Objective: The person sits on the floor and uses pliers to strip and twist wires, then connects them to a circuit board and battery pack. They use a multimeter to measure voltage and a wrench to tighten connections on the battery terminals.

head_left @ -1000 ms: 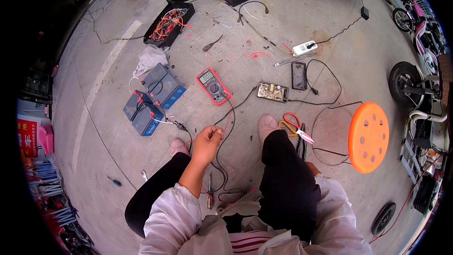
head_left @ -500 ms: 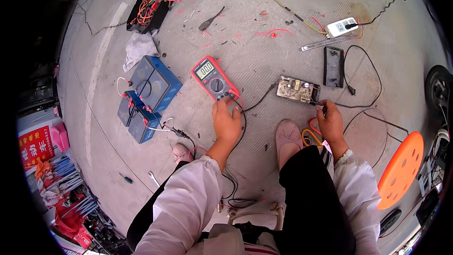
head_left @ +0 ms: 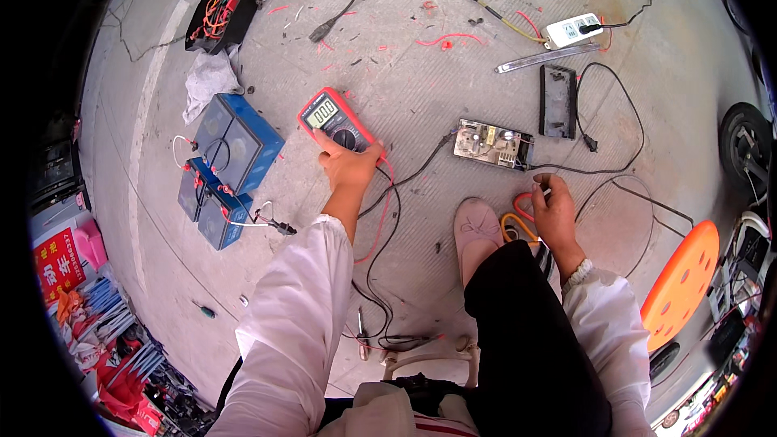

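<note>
My left hand (head_left: 348, 168) reaches across the lower half of a red digital multimeter (head_left: 331, 112) and grips its sides, with the lit display uncovered. A red and a black lead run from the meter's lower end toward me. My right hand (head_left: 556, 214) hovers with curled fingers pressed together, just nearer to me than an exposed circuit board (head_left: 490, 144) in an open black case. Whether anything small sits in those fingertips cannot be made out. Beside this hand lie scissors with orange and red handles (head_left: 518, 214). Cables leave both ends of the board.
Blue batteries (head_left: 263, 146) wired together stand at left, by a grey rag (head_left: 212, 85) and a black case of wires (head_left: 202, 28). An empty black housing (head_left: 556, 105), metal bar (head_left: 534, 60) and white power strip (head_left: 571, 31) lie far right. An orange stool seat (head_left: 681, 283) stands right.
My left hand has moved from the meter's lower end up around its body. My right hand has drawn back from the board toward me. The whole view has shifted slightly.
</note>
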A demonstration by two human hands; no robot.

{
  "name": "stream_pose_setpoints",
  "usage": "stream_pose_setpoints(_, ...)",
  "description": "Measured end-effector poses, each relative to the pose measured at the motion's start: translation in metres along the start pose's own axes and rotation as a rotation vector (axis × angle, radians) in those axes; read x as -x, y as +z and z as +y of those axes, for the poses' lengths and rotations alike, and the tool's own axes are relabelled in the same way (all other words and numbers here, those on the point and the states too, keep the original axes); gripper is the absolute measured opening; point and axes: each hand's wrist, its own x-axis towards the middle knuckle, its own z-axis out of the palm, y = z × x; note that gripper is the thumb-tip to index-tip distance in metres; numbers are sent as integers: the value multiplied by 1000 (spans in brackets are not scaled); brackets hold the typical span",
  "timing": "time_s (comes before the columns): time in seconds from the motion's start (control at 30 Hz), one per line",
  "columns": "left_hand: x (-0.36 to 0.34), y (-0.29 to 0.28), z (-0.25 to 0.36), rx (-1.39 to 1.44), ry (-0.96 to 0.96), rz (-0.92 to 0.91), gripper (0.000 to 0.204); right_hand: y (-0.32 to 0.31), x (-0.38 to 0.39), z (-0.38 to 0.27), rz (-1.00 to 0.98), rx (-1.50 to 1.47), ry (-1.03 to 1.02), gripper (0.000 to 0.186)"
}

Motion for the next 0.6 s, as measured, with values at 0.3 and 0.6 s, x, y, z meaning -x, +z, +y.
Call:
stream_pose_setpoints(0.3, -26, -27, -33, -151, 272, 85, 120, -4, -16, 23, 149, 220, -159, 59)
stream_pose_setpoints(0.6, 32, 24, -14, -57, 902, -129, 59, 4, -44, 7, -27, 330, -342, 108)
